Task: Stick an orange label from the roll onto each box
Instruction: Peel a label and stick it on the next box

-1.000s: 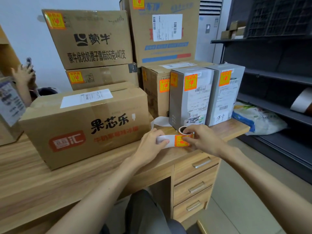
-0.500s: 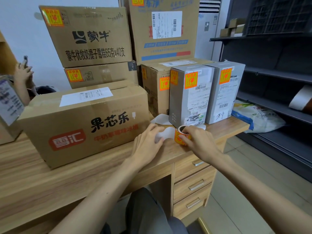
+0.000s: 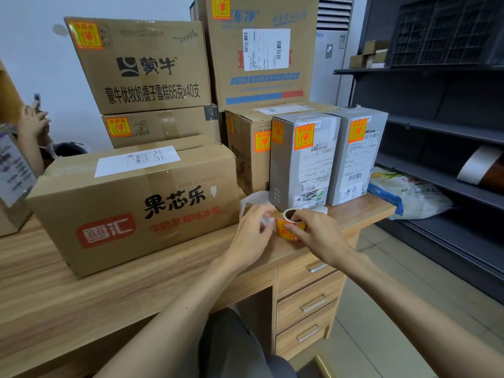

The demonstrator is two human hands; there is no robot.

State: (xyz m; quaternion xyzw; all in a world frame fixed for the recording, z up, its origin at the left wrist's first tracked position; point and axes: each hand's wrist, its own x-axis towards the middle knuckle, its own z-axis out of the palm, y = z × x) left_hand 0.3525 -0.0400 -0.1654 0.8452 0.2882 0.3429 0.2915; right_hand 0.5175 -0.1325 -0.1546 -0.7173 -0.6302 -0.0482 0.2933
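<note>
The big front carton (image 3: 131, 208) on the left of the worktop (image 3: 54, 296) has a white shipping slip (image 3: 136, 160) on top. I can see no orange sticker on its front or top, so I'd guess it is the next one to do. Just right of it, the left hand (image 3: 252, 236) has its grip pinched on the white backing strip (image 3: 255, 199) where the strip leaves the roll (image 3: 289, 227). The right hand (image 3: 319, 238) has its grip curled round the roll, near the worktop's front edge.

To do this well, I'd fold the backing sharply back on itself so a label corner lifts. Then take only that corner and keep fingers off the glue. Set it in the carton's upper front corner and smooth it from one edge. That would match the two grey boxes (image 3: 302, 159) further right, which already carry theirs.
</note>
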